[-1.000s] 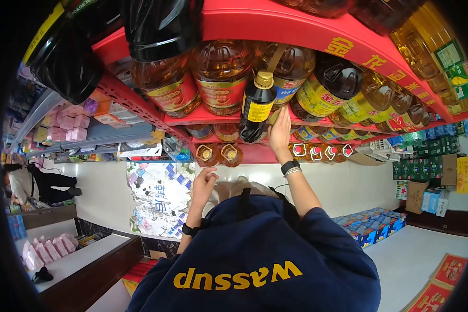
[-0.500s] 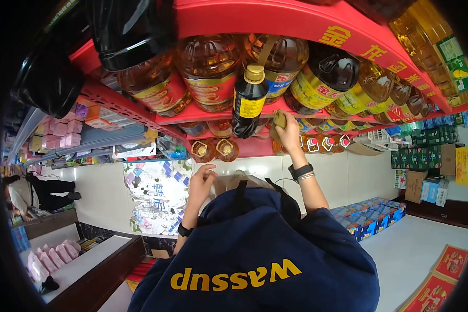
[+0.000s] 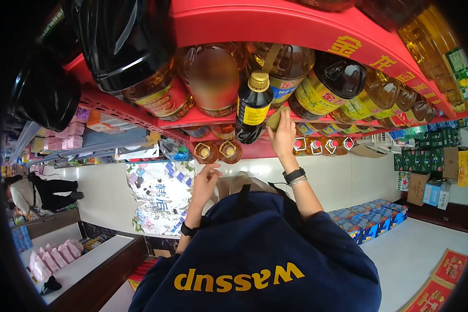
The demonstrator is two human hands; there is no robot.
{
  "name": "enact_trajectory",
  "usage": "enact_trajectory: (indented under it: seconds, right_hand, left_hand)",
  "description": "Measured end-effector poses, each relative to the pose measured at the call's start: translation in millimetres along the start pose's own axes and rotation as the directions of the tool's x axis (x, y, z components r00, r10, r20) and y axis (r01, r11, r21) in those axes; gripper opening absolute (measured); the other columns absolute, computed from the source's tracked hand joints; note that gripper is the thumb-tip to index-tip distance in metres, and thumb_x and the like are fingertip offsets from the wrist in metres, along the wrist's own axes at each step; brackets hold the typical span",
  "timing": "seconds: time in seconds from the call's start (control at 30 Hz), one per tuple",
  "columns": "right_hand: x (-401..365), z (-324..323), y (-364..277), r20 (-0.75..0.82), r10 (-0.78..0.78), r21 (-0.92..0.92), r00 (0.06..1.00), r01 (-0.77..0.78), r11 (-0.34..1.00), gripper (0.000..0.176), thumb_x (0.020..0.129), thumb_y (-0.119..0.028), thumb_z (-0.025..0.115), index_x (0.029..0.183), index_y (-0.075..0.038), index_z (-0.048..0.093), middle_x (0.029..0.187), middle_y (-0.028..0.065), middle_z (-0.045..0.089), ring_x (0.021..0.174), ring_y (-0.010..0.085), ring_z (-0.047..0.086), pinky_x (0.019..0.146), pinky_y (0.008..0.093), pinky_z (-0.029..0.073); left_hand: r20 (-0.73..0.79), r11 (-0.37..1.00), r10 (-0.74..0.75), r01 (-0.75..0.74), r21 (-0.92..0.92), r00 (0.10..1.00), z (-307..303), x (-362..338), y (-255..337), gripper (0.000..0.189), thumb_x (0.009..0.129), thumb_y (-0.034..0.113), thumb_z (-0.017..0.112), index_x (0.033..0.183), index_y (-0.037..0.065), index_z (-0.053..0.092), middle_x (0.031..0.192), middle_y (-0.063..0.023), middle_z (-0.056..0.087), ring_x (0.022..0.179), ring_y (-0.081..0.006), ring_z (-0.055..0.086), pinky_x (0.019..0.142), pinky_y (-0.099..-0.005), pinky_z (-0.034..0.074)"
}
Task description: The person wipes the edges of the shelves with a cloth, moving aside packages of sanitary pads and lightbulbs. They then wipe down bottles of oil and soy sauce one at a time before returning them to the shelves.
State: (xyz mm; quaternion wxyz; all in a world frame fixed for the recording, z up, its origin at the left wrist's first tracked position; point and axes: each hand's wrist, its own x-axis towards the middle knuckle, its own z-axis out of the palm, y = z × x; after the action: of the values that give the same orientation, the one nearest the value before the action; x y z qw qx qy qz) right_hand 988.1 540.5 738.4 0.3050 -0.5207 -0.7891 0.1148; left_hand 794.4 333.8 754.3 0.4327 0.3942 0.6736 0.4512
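Note:
My right hand is closed on an olive-green cloth, held at the red shelf's edge just right of a dark bottle. This bottle has a gold cap and a yellow label and stands upright at the front. My left hand hangs below the shelf with its fingers loosely curled; nothing shows in it. Two small oil bottles are above it on a lower level. Large oil bottles line the shelf behind the dark bottle.
Big black-wrapped bottles stand on the upper left. The red shelf board runs across the top. Blue packs lie on the floor at right. At far left is another person in dark trousers.
My right hand and the cloth have shifted slightly left and down, closer to the dark bottle. The view has moved slightly; my left hand is nearly unchanged.

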Motion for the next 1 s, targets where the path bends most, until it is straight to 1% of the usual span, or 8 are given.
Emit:
enact_trajectory:
  seconds: [0.07,0.17,0.23,0.33,0.47,0.53,0.77,1.0]
  right_hand:
    - [1,-1,-6,0.051,0.067,-0.177,0.996,-0.057,0.983,0.065,0.069,-0.013,0.064,0.124,0.002,0.032,0.127,0.0206,0.037,0.100,0.0355,0.046,0.087,0.0412,0.039]
    - [16,6,9,0.149,0.071,-0.225,0.986,-0.036,0.974,0.066,0.069,-0.017,0.063,0.123,0.002,0.032,0.131,0.0173,0.033,0.089,0.0330,0.049,0.079,0.0407,0.044]
    - [27,3,15,0.159,0.079,-0.249,0.984,-0.037,0.968,0.065,0.068,-0.015,0.063,0.123,-0.001,0.032,0.129,0.0174,0.037,0.088,0.0336,0.053,0.075,0.0399,0.047]
    - [48,-23,12,0.410,0.221,-0.140,0.885,-0.179,0.974,0.064,0.071,-0.018,0.058,0.127,-0.009,0.029,0.122,0.0160,0.045,0.097,0.0314,0.054,0.077,0.0397,0.045]
    - [44,-10,29,0.339,0.165,-0.121,0.926,-0.131,0.984,0.065,0.072,-0.018,0.056,0.129,-0.011,0.027,0.124,0.0138,0.044,0.096,0.0330,0.054,0.077,0.0404,0.045]
    - [45,-12,28,0.357,0.175,-0.149,0.917,-0.129,0.980,0.066,0.072,-0.017,0.056,0.129,-0.011,0.026,0.125,0.0136,0.043,0.094,0.0331,0.055,0.076,0.0405,0.045]
    - [23,-14,30,0.285,0.128,-0.256,0.950,-0.053,0.965,0.067,0.069,-0.014,0.061,0.127,-0.008,0.030,0.128,0.0113,0.040,0.076,0.0320,0.060,0.064,0.0410,0.049]
    - [2,-43,41,0.256,0.032,-0.176,0.966,0.014,0.984,0.062,0.068,-0.012,0.061,0.124,-0.008,0.034,0.126,0.0099,0.043,0.075,0.0310,0.061,0.061,0.0388,0.050]
  left_hand:
    - [0.003,1.000,0.007,-0.007,-0.002,1.000,0,-2,7,0.026,0.078,0.003,0.047,0.104,0.004,0.054,0.078,-0.0076,0.063,0.067,-0.0102,0.056,0.063,-0.0228,0.044]
    - [0.020,1.000,0.003,-0.003,-0.004,1.000,-1,-6,22,0.026,0.079,0.003,0.047,0.104,0.004,0.054,0.079,-0.0074,0.063,0.069,-0.0099,0.056,0.064,-0.0228,0.044]
    - [0.023,1.000,0.007,-0.007,-0.001,1.000,-1,-3,31,0.026,0.080,0.003,0.048,0.105,0.004,0.053,0.081,-0.0074,0.063,0.071,-0.0097,0.056,0.065,-0.0227,0.044]
    - [0.035,0.993,0.024,-0.020,-0.115,0.999,-3,-2,41,0.026,0.083,0.003,0.048,0.109,0.004,0.051,0.086,-0.0065,0.061,0.077,-0.0096,0.056,0.068,-0.0219,0.043]
    - [0.038,0.981,0.105,-0.097,-0.169,0.994,-3,1,63,0.027,0.083,0.003,0.047,0.109,0.004,0.051,0.085,-0.0059,0.061,0.076,-0.0096,0.055,0.068,-0.0222,0.042]
    - [0.098,0.988,0.058,-0.043,-0.148,0.994,-3,2,76,0.027,0.084,-0.001,0.043,0.110,0.001,0.049,0.089,-0.0075,0.057,0.082,-0.0115,0.052,0.077,-0.0237,0.041]
    - [0.155,0.973,0.095,-0.058,-0.223,0.983,0,0,67,0.025,0.086,0.001,0.044,0.110,0.001,0.049,0.088,-0.0069,0.058,0.083,-0.0110,0.052,0.078,-0.0234,0.041]
    - [0.163,0.963,0.083,-0.037,-0.268,0.983,-7,3,62,0.024,0.086,0.002,0.043,0.110,0.001,0.050,0.087,-0.0077,0.058,0.082,-0.0116,0.053,0.078,-0.0235,0.042]
